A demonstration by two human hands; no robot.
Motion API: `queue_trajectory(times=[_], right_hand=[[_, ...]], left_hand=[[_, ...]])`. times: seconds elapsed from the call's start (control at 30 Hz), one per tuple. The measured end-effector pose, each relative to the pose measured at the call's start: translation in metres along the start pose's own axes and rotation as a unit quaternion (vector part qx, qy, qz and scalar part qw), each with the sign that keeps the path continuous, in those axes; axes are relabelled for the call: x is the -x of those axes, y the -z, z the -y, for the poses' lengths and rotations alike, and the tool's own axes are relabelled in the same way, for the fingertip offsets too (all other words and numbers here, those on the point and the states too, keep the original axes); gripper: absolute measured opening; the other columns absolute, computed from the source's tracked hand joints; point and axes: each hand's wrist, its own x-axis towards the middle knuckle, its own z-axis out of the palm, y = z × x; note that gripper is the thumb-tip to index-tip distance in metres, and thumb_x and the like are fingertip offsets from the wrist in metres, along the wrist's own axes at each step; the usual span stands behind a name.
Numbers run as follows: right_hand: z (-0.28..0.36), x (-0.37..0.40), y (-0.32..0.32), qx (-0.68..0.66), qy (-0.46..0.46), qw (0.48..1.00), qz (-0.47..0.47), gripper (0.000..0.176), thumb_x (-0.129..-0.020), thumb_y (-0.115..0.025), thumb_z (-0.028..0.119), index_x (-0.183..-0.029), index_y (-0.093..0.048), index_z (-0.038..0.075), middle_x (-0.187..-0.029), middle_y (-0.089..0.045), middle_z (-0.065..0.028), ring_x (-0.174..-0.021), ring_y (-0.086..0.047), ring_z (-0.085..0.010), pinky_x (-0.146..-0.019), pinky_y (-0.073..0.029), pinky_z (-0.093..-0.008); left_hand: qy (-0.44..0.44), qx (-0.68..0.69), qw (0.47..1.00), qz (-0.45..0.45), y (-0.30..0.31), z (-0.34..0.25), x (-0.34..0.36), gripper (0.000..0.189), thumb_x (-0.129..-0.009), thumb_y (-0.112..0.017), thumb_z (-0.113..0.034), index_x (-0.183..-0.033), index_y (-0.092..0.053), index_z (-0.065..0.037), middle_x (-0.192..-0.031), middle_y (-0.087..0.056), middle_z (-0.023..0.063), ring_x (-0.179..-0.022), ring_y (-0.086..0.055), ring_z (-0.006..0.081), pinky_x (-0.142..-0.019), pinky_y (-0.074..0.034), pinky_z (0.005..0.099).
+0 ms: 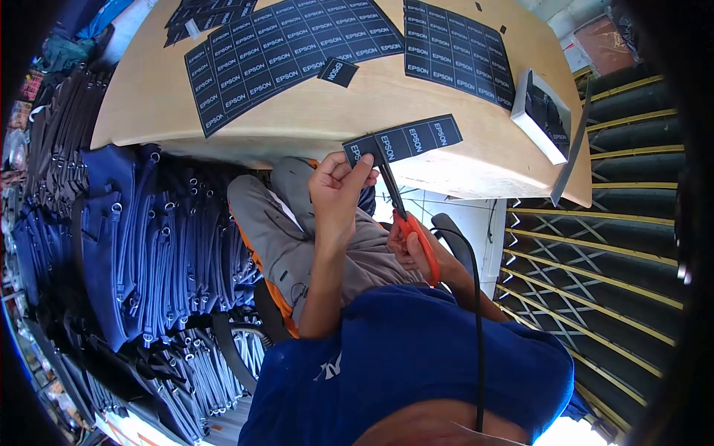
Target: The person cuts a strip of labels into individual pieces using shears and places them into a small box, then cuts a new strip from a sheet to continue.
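My left hand (341, 184) pinches the left end of a black strip of EPSON labels (418, 140) between thumb and fingers. Closed around the red handles of a pair of scissors (415, 236) is my right hand (405, 249). The blades point up and meet the strip close to my left fingertips, between the first and second labels. How far they are parted I cannot make out. A single cut EPSON label (338, 72) lies on the table, overlapping the edge of a large label sheet (286, 56).
On the wooden table (297, 111) lie a second label sheet (457, 56), dark pieces (212, 16) at the back left and a white-edged box (543, 115) at right. Stacked blue bags (163, 245) stand to my left. A folding metal gate (595, 245) is on the right.
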Motion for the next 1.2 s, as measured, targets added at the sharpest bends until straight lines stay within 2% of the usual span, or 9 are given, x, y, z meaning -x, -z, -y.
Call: queue_trajectory(times=[0.03,0.17,0.23,0.27,0.47,0.57,0.67,0.73,1.2], right_hand=[[0.003,0.000,-0.001,0.002,0.006,1.000,-0.013,0.040,-0.094,-0.037,0.045,-0.091,-0.041,0.005,-0.072,-0.041,-0.0002,-0.059,-0.038,-0.0067,-0.054,-0.034,-0.0233],[0.005,0.001,-0.002,-0.023,-0.008,1.000,-0.013,0.041,-0.094,-0.038,0.046,-0.091,-0.041,0.005,-0.072,-0.040,0.0003,-0.059,-0.039,-0.0063,-0.053,-0.034,-0.0229],[0.000,0.001,-0.002,-0.030,0.001,1.000,-0.007,0.047,-0.092,-0.037,0.052,-0.098,-0.037,0.006,-0.075,-0.034,0.0015,-0.054,-0.027,-0.0025,-0.046,-0.023,-0.0186],[0.001,0.002,-0.003,-0.030,0.001,1.000,-0.008,0.047,-0.092,-0.037,0.052,-0.098,-0.037,0.006,-0.075,-0.034,0.0015,-0.054,-0.027,-0.0025,-0.046,-0.023,-0.0186],[0.006,0.001,-0.003,-0.073,-0.022,0.997,-0.007,0.046,-0.093,-0.038,0.051,-0.095,-0.039,0.005,-0.073,-0.035,0.0014,-0.053,-0.028,-0.0026,-0.046,-0.025,-0.0186],[0.007,-0.001,-0.002,-0.054,-0.022,0.997,-0.044,0.044,-0.092,-0.043,0.050,-0.088,-0.042,0.006,-0.067,-0.041,0.0025,-0.053,-0.038,-0.0047,-0.045,-0.033,-0.0207],[0.008,-0.002,-0.002,-0.068,-0.043,0.996,-0.045,0.036,-0.095,-0.043,0.042,-0.085,-0.043,0.006,-0.065,-0.041,0.0035,-0.052,-0.038,-0.0040,-0.045,-0.033,-0.0202],[0.008,-0.004,-0.003,-0.061,-0.065,0.994,-0.069,0.030,-0.096,-0.043,0.034,-0.083,-0.044,0.007,-0.061,-0.039,0.0051,-0.050,-0.037,-0.0034,-0.044,-0.032,-0.0203],[0.022,-0.001,-0.009,0.042,-0.085,0.989,-0.117,0.034,-0.095,-0.046,0.033,-0.076,-0.048,0.005,-0.054,-0.043,0.0047,-0.046,-0.039,-0.0036,-0.042,-0.031,-0.0214]], left_hand=[[0.002,0.001,1.000,0.000,-0.001,0.000,0.001,0.010,-0.083,-0.064,-0.003,-0.090,-0.059,0.002,-0.077,-0.065,0.0078,-0.067,-0.062,0.0102,-0.062,-0.050,0.0225],[0.006,-0.008,1.000,0.001,-0.005,-0.004,0.002,0.010,-0.082,-0.065,-0.002,-0.089,-0.059,0.002,-0.078,-0.065,0.0082,-0.067,-0.062,0.0101,-0.061,-0.051,0.0226],[0.006,-0.004,1.000,0.006,-0.005,-0.003,0.003,0.010,-0.082,-0.065,-0.002,-0.088,-0.059,0.002,-0.078,-0.065,0.0083,-0.067,-0.062,0.0100,-0.061,-0.051,0.0226],[0.002,-0.006,1.000,0.008,-0.005,-0.003,0.003,0.009,-0.082,-0.065,-0.002,-0.087,-0.059,0.002,-0.077,-0.065,0.0083,-0.066,-0.062,0.0100,-0.061,-0.051,0.0228],[0.001,-0.009,1.000,0.006,-0.008,-0.006,0.004,0.009,-0.082,-0.065,-0.003,-0.086,-0.058,0.002,-0.076,-0.064,0.0080,-0.065,-0.061,0.0098,-0.061,-0.051,0.0229],[0.000,-0.013,1.000,0.009,-0.007,-0.006,0.004,0.009,-0.082,-0.065,-0.002,-0.086,-0.058,0.002,-0.076,-0.064,0.0077,-0.065,-0.061,0.0094,-0.061,-0.050,0.0224],[-0.005,-0.015,1.000,0.014,-0.005,-0.005,0.003,0.009,-0.082,-0.065,-0.002,-0.087,-0.058,0.003,-0.076,-0.065,0.0076,-0.066,-0.061,0.0090,-0.060,-0.050,0.0220],[-0.008,-0.017,1.000,0.016,-0.005,-0.004,0.003,0.009,-0.082,-0.065,-0.002,-0.087,-0.059,0.003,-0.076,-0.065,0.0077,-0.065,-0.061,0.0088,-0.060,-0.050,0.0218],[-0.007,-0.023,1.000,0.013,-0.002,-0.003,0.000,0.010,-0.082,-0.065,-0.001,-0.088,-0.059,0.003,-0.076,-0.064,0.0069,-0.065,-0.061,0.0089,-0.060,-0.050,0.0210]])
